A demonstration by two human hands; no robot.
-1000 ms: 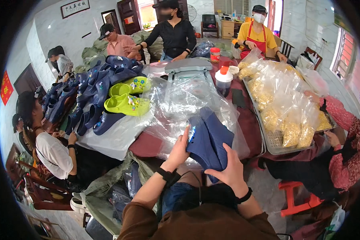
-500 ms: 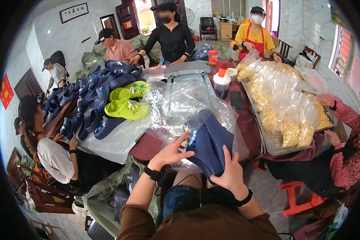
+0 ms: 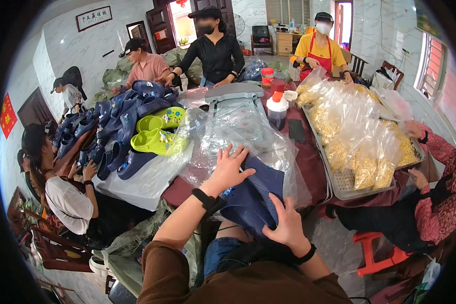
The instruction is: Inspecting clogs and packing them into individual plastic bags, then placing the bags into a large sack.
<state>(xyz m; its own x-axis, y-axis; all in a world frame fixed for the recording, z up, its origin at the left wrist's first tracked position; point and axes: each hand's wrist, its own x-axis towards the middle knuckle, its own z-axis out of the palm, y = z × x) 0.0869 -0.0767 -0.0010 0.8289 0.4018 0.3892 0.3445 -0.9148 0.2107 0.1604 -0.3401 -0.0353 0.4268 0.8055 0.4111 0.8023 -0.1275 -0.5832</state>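
A pair of navy clogs (image 3: 245, 202), pressed together, is tilted over the near table edge in front of me. My right hand (image 3: 288, 223) grips their near right side, its thumb at the lower end and its fingers along the flank. Across their far left part lies my left hand (image 3: 230, 169), fingers stretched out and thumb apart, partly covering the clogs. Under and beyond them, clear plastic bags (image 3: 197, 169) spread over the table. Behind stands a grey folding stool-like frame (image 3: 235, 91). Two lime-green clogs (image 3: 159, 142) with flower charms lie to the left.
A heap of navy clogs (image 3: 119, 119) fills the left table. On the right, a metal tray (image 3: 339, 186) holds several bags of yellow pieces. An orange-capped bottle (image 3: 277, 109) and a dark phone (image 3: 296, 130) sit between. Several people work around; a red stool (image 3: 377, 253) stands right.
The navy clogs have turned and come slightly nearer to me. My left hand has moved up and right, over their far part. My right hand stays on their near side.
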